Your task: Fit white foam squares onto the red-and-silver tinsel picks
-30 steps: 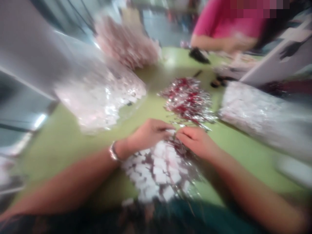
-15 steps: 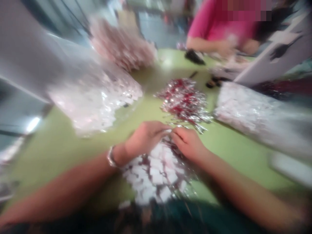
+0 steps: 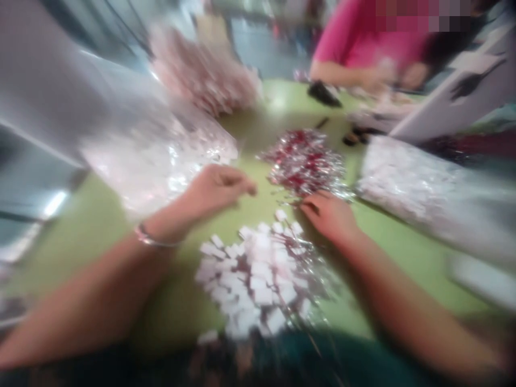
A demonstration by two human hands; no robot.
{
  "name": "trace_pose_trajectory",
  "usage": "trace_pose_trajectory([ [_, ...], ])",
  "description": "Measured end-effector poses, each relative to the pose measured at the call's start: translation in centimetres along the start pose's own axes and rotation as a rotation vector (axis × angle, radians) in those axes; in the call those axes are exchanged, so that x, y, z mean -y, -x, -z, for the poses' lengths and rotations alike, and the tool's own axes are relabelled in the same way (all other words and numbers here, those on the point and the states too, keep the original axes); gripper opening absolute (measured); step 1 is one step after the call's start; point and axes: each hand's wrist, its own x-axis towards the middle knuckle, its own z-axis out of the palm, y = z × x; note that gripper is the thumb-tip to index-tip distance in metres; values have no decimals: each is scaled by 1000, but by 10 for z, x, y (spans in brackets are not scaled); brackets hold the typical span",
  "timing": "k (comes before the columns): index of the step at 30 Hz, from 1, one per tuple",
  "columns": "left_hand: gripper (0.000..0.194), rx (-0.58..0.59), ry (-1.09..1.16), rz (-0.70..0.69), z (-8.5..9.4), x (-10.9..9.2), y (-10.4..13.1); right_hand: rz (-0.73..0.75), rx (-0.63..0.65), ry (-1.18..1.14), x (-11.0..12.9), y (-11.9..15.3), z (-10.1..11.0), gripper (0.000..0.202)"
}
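Observation:
My left hand (image 3: 223, 188) hovers over the table beside a clear plastic bag of whitish pieces (image 3: 161, 166). Its fingers are curled together, and whatever they may hold is too blurred to make out. At the near edge of a pile of thin silver and red pieces (image 3: 304, 161), my right hand (image 3: 330, 215) has its thumb and fingertips drawn together. Anything between those fingers is hidden. Below and between both hands lies a heap of small white square tags (image 3: 260, 274), with thin dark and shiny strands on its right side.
A second bag of whitish pieces (image 3: 407, 166) lies on the right of the green table (image 3: 387, 258). Stacked pink pieces (image 3: 205, 70) stand at the back left. Across the table sits a person in a pink top (image 3: 358, 37), beside a slanted pale panel (image 3: 451, 91).
My hands were together above the white tags and have parted. The left moved left towards the bag; the right moved right, to the silver and red pile. More of the white heap shows.

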Motion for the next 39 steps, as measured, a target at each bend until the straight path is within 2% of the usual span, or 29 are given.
trace_pose_trajectory([
  [2,18,-307,-413,-86,17,17,-16,26,0,33,8,-2,-6,23],
  [4,26,-399,-732,-114,35,35,-32,55,20,46,13,-5,-11,26],
  [6,33,-387,-906,-101,46,51,-42,73,14,38,13,-6,-14,26],
  [8,36,-358,-971,-133,47,61,-47,93,-37,18,12,-6,-16,26],
  [11,37,-288,-1053,-210,39,66,-48,122,-139,-18,11,-3,-14,28],
  [14,37,-234,-1125,-202,32,65,-49,131,-178,-29,13,3,-9,28],
  [20,31,-145,-1039,-331,29,68,-49,119,-144,-67,15,12,-4,24],
  [22,32,-127,-1003,-325,27,68,-47,135,-161,-130,14,13,-3,23],
  [26,38,-146,-895,-225,25,64,-44,140,-109,-230,16,15,2,23],
  [29,44,-147,-807,-220,26,62,-42,104,-53,-245,19,16,5,24],
  [32,35,-151,-724,-184,27,59,-40,60,-10,-289,21,17,7,26],
  [34,27,-185,-644,-114,26,54,-37,44,28,-358,22,17,8,26],
  [37,28,-195,-380,34,16,41,-29,8,95,-529,26,16,13,25],
  [39,31,-148,-148,109,4,30,-21,-38,141,-644,29,16,19,26],
])
